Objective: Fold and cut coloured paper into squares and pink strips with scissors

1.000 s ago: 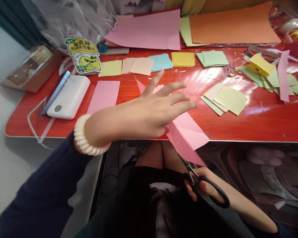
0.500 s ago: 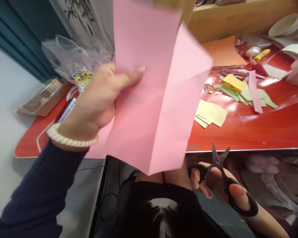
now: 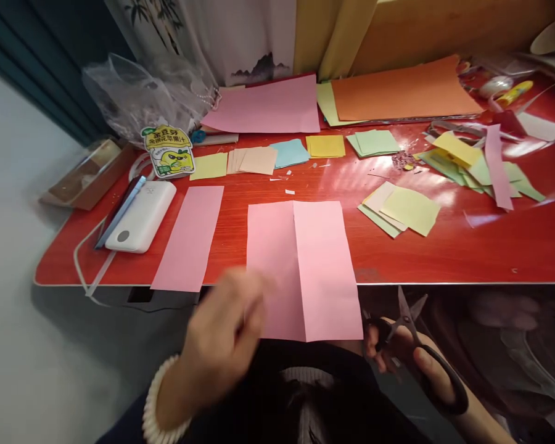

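A pink sheet of paper [image 3: 326,265] with a lengthwise crease lies on the table, its near part overhanging the front edge. My left hand [image 3: 217,336] is at the sheet's lower left side, fingers bent and blurred; whether they touch or grip the paper cannot be made out. In my right hand [image 3: 425,357], below the table edge, is a pair of scissors [image 3: 407,317] with black handles. Its blades point up and stand apart. To the left, a narrow pink paper strip [image 3: 189,237] lies at the table's edge.
On the red table [image 3: 467,259] a white power bank [image 3: 141,216] lies at left. Small paper stacks, such as the blue one [image 3: 291,153], form a row behind. Yellowish squares [image 3: 411,209] and scraps [image 3: 457,151] lie right. Larger orange sheets [image 3: 398,92] lie at the back.
The pink sheet has come down from in front of my view onto the table. My left hand has moved down and toward me. My right hand still holds the scissors low at the right.
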`<state>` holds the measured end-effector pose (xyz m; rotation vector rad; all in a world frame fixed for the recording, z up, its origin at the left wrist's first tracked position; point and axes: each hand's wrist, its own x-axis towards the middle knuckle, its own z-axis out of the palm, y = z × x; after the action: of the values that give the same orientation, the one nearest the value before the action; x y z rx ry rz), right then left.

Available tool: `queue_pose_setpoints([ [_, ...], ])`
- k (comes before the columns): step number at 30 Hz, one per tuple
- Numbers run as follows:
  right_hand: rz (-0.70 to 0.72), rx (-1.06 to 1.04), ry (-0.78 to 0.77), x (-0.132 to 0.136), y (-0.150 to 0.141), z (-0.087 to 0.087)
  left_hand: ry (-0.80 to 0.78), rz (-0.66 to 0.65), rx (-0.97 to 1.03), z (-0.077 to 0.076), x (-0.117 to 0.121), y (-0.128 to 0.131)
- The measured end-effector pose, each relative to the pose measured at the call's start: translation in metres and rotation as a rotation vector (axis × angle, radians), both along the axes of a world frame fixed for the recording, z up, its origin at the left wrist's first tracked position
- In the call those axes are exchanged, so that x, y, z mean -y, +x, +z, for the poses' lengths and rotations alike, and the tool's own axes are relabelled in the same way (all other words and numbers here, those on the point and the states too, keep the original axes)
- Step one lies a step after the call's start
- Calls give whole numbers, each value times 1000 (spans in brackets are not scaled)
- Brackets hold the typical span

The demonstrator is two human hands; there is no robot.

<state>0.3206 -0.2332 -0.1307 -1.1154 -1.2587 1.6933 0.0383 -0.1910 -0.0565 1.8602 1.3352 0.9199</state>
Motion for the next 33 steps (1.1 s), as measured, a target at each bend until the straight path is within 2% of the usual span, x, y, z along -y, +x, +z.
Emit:
queue_pose_setpoints([
  [2,-122,-65,-32,3,-5,-10,-369,-393,39,-16,29,-3],
  [3,-158,-65,-46,4,-9,-12,-525,-504,66,-28,40,-2],
  [4,-179,-47,-61,4,-13,-12,-647,-535,114,-40,47,1],
  [7,-246,18,-75,-3,-29,3,-863,-390,424,-73,54,21],
  [9,-358,71,-50,-10,-38,17,-860,-223,673,-83,51,39],
  [11,-430,132,-13,-16,-43,28,-808,-6,820,-82,46,56],
  [14,-426,168,22,-19,-42,34,-782,234,818,-71,38,75],
  [17,-478,269,90,-19,-31,35,-796,311,718,-63,30,86],
  [20,-536,486,131,-15,-13,37,-816,295,652,-58,24,89],
  [22,-426,536,98,-11,-1,39,-800,255,624,-55,23,87],
  [26,-1,462,31,2,8,37,-738,203,666,-52,26,79],
  [30,275,296,-112,10,-17,33,-717,263,772,-57,34,70],
  [33,394,184,-247,11,-40,31,-696,334,762,-61,37,69],
])
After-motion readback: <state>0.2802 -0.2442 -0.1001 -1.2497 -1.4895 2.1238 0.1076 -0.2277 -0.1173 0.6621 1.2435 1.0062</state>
